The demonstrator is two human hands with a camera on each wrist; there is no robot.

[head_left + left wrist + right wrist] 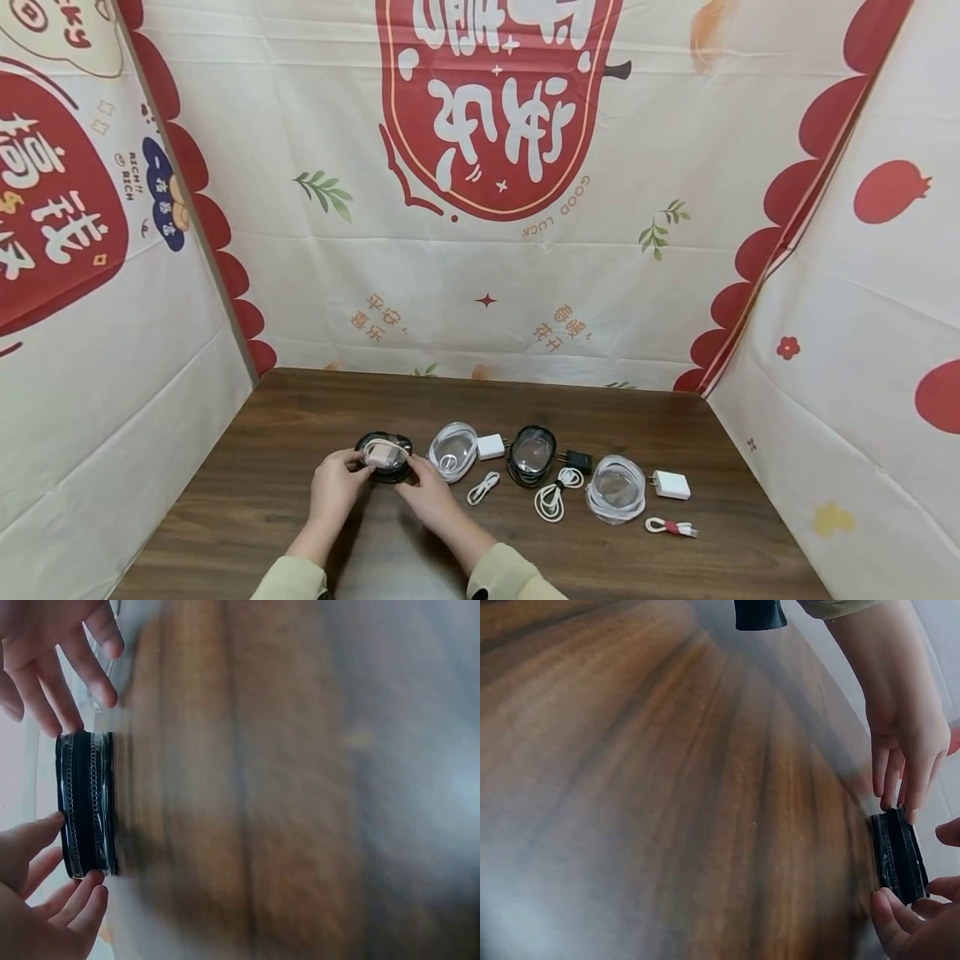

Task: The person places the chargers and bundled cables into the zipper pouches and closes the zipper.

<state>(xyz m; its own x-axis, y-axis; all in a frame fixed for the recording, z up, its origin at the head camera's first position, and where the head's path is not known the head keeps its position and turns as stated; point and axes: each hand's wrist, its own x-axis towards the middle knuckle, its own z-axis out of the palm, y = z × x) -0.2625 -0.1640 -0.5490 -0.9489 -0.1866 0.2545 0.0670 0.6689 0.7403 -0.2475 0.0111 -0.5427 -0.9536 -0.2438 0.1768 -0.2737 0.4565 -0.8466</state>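
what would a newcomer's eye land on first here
Probably the large red emblem with white characters, high on the cloth backdrop. Next, the left hand and right hand on either side of a black-rimmed case toward the left of the table. Then the clear cases, cables and adapters spread to its right.

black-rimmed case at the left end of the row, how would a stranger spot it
In the head view, find the brown table and the row's left end. There the left hand and right hand flank a black-rimmed case. A pinkish block shows at its middle, unlike in the other black-rimmed case.
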